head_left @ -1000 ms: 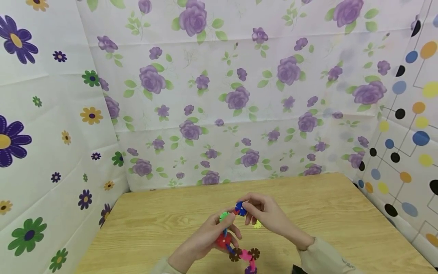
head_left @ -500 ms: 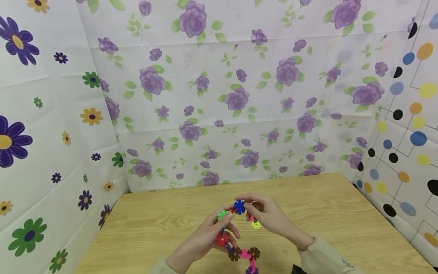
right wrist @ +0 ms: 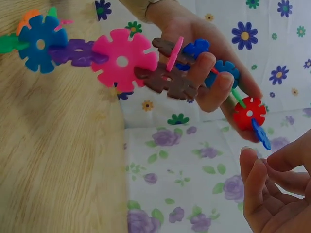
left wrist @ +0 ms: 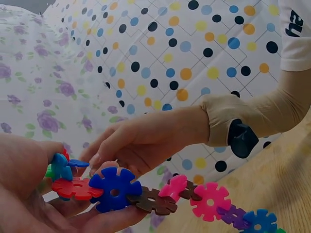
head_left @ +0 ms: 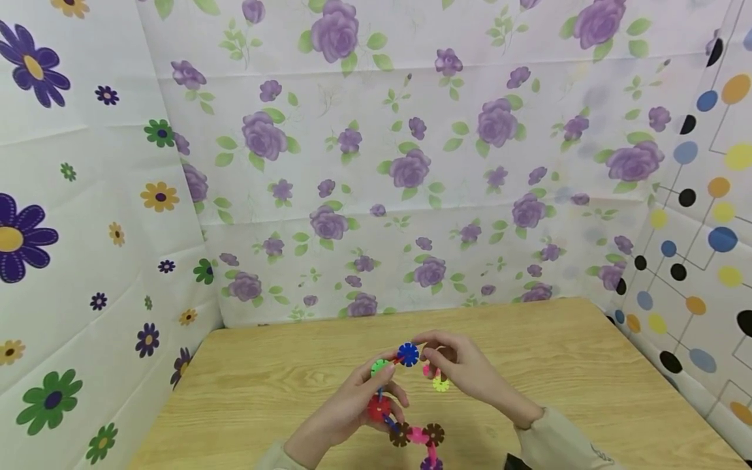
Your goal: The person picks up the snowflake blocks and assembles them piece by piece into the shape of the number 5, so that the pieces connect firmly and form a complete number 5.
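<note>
My left hand grips a chain of interlocking plastic snowflake discs, its thumb on the green disc. At the chain's upper end a red disc joins a blue disc; the red one shows edge-on. Below the green piece hang a red disc, brown discs and pink ones, running toward me. My right hand is beside the blue end disc, fingers loosely bent. In the right wrist view its fingertips are slightly apart from the blue end disc. Nothing shows in its grasp.
Beyond the right fingers a yellow disc with pink beside it shows over the wooden table; whether it belongs to the chain I cannot tell. Patterned cloth encloses the back and sides. A black object sits at the right cuff.
The right fingers have come off the blue end disc, which now shows whole and faces the camera. The left hand and chain have shifted slightly left.
</note>
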Demonstrator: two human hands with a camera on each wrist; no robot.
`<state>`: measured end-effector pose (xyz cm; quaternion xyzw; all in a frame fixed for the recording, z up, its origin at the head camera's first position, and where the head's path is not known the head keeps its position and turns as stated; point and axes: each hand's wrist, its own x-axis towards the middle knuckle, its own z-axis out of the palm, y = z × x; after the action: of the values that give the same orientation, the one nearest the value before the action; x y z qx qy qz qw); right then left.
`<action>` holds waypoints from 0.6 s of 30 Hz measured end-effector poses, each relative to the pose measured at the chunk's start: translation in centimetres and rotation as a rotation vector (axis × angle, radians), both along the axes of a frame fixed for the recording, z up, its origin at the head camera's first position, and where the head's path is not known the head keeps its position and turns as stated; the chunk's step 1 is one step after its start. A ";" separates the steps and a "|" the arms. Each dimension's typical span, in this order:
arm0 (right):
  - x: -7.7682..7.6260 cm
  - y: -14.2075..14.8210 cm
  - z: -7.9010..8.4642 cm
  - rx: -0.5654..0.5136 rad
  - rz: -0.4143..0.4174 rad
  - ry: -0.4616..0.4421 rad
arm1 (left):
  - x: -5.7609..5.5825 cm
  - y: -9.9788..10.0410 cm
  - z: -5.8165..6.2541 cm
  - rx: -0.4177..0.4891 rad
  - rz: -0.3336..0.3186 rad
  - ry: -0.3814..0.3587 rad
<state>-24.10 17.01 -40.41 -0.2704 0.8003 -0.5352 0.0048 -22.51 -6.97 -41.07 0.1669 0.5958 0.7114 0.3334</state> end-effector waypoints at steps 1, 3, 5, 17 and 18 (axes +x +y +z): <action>-0.1 0.1 -0.1 0.005 -0.004 -0.003 | 0.0 0.0 0.0 -0.001 0.005 -0.001; -0.4 0.3 -0.5 0.011 -0.008 -0.004 | -0.1 -0.2 -0.1 -0.004 0.012 -0.002; -0.6 0.6 -0.9 0.021 -0.007 -0.001 | -0.2 -0.2 -0.1 -0.007 0.017 -0.003; -2.3 1.6 -3.5 0.169 0.027 0.002 | -0.4 -0.5 -0.2 -0.003 0.039 -0.010; -2.5 1.7 -3.8 0.187 0.029 0.012 | -0.4 -0.6 -0.3 0.000 0.041 -0.012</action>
<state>-26.58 18.71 -44.23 -0.2834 0.8427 -0.4566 0.0328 -22.91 -7.58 -41.37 0.1505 0.5973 0.7188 0.3223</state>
